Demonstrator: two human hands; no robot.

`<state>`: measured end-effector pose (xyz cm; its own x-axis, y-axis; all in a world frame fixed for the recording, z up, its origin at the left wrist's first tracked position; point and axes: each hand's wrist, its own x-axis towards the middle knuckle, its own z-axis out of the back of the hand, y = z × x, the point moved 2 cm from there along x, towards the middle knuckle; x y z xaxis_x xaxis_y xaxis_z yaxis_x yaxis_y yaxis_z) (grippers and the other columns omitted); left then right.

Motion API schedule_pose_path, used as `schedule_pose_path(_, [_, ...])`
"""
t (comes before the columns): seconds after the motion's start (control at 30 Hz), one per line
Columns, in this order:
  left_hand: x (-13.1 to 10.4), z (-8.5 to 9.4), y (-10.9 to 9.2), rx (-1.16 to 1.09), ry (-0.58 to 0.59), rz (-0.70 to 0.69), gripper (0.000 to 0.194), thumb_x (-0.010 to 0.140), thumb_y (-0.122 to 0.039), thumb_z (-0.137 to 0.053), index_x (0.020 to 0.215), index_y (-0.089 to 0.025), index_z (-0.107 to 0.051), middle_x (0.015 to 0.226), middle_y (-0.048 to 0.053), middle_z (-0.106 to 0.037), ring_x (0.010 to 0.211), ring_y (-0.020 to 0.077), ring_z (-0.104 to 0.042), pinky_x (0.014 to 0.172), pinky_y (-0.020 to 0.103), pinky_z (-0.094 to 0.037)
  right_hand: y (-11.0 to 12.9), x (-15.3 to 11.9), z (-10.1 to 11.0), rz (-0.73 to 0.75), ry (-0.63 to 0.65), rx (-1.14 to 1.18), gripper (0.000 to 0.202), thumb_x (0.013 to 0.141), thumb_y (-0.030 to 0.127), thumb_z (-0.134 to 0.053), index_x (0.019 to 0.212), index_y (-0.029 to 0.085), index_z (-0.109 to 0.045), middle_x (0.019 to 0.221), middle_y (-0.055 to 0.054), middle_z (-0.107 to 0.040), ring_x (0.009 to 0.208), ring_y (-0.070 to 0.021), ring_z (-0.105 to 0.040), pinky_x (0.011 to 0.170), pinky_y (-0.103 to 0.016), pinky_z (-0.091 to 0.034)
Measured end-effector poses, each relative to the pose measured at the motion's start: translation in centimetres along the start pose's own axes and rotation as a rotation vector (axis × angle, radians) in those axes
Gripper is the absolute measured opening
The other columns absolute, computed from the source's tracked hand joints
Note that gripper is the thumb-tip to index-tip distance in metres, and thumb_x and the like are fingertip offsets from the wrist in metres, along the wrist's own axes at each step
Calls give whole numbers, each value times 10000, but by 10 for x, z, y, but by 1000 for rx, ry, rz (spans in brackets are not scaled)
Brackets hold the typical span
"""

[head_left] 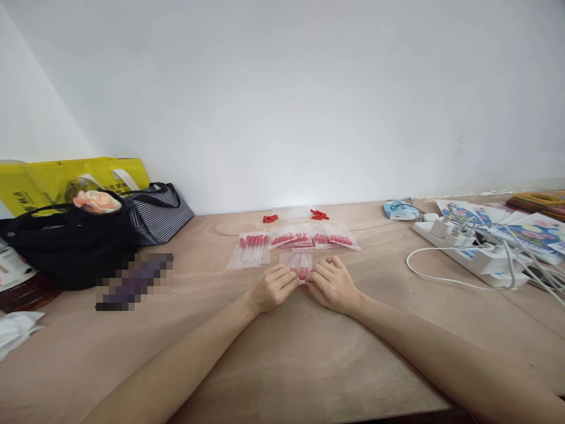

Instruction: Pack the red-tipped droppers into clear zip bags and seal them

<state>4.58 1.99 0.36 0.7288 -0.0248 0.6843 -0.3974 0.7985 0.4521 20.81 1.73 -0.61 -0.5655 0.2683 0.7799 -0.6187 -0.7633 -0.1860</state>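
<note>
Between my hands, low over the wooden table, is a small clear plastic bag (301, 259) with several red-capped sticks inside. My left hand (274, 287) pinches its near left edge, fingers closed. On the near right edge my right hand (334, 286) is closed in the same way. Just beyond lie more clear bags (338, 237) with red-tipped contents, overlapping in a row. To the left of the bag, several thin bags with red-capped sticks (253, 241) are fanned side by side. Two little heaps of loose red caps (270, 218) and a set of white sticks (298, 216) sit farther back.
On the left stand a black bag (70, 247), a striped bag (159, 215) and a yellow bag (101, 174); a pixelated object lies before them. At right are a power strip (468, 253) with cables, a blue mask (400, 209) and printed papers (538, 232). A wall rises behind the table (282, 365).
</note>
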Motion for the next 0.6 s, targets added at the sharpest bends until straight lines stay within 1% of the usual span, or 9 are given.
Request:
schedule_pose_path(0.17, [-2,1,0,-6,3,-30,116,813,-57,-495,767,-102,-591,740,52,-660,655,135,-593,649,286,-508,2,1,1,64,1,6,148,812,132,-433,757,177,-563,668,-9,-581,651,-127,-454,669,-302,-276])
schedule_pose_path(0.43, [2,3,-1,35,50,-53,190,847,-57,-430,761,-110,-591,706,47,-649,661,134,-604,643,279,-506,2,1,-3,80,74,-54,207,818,113,-390,683,154,-541,658,-24,-544,635,-131,-421,726,-323,-278])
schedule_pose_path(0.6, [-2,4,2,67,81,-27,134,835,-87,-468,764,-121,-577,706,40,-643,635,136,-588,619,286,-500,0,0,-2,48,73,-43,195,821,117,-387,700,159,-534,666,-20,-545,652,-130,-430,756,-329,-268])
